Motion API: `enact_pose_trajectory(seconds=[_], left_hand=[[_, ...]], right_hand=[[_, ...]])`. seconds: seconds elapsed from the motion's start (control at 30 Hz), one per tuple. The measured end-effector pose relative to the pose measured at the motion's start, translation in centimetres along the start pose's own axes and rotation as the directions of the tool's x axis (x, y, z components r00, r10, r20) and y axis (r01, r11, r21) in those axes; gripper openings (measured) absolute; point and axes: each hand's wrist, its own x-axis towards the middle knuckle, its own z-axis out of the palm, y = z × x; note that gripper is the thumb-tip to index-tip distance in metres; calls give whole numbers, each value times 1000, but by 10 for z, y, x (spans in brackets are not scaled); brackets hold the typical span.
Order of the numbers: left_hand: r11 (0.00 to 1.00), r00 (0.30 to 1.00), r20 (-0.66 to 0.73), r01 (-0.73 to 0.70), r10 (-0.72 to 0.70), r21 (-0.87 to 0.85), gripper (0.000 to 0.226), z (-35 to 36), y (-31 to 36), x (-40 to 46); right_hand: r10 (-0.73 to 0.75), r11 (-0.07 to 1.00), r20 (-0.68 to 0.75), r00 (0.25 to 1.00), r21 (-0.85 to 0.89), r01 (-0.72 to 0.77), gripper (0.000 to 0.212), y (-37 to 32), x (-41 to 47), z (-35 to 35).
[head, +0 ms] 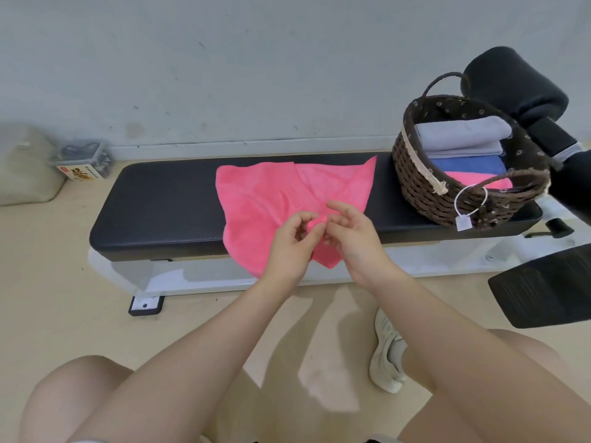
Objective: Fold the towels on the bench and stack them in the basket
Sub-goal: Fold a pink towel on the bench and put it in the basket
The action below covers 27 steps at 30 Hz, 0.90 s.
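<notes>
Head view: the pink towel (271, 199) lies crumpled across the bench (153, 203), its near edge hanging over the front. Left hand (289, 247) and right hand (351, 238) meet at that edge, both pinching one raised fold. The towel's long axis runs left to right. The basket (425, 187), already stacked, stands nearer the right hand.

A clear plastic box (82, 161) of dark items sits on the floor at about ten o'clock, against the wall (256, 65), touching a pale cushion or bag (25, 164) that is too blurred to identify. A white sneaker (387, 351) stands at five o'clock. Black padded rollers (515, 81) rise at two o'clock.
</notes>
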Motion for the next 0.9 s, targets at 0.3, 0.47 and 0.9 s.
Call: enact_pose_trajectory(seconds=[0.3, 0.47, 0.9], left_hand=[[988, 981, -178, 92, -70, 123, 14, -21, -7, 2], [982, 931, -347, 157, -110, 109, 9, -29, -11, 6], [995, 924, -369, 95, -103, -41, 8, -51, -4, 3]], right_hand=[[-224, 763, -377, 899, -641, -79, 21, 37, 8, -15], [-344, 273, 184, 921, -919, 285, 22, 58, 2, -7], [-433, 668, -233, 871, -731, 137, 16, 30, 10, 15]])
